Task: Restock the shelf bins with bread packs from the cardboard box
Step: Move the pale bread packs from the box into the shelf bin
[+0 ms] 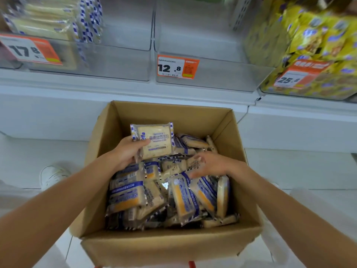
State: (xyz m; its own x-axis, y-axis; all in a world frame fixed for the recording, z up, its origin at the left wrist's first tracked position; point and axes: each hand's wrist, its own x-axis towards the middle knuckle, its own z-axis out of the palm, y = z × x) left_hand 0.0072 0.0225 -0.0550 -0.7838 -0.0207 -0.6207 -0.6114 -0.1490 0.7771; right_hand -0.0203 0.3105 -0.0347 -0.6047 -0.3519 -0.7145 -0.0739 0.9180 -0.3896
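My left hand [125, 151] keeps no slack, its grip grasping one bread pack [154, 141] upright over the open cardboard box [170, 246], while my blurred right hand [208, 164] hovers, grip released, just above the heaped packs [135, 194] inside.

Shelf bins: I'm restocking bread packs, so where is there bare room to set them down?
The clear bin behind the 12.8 tag is bare. The 17.8 bin has room right of its blue-checked packs. The right bin of yellow packs is crowded.
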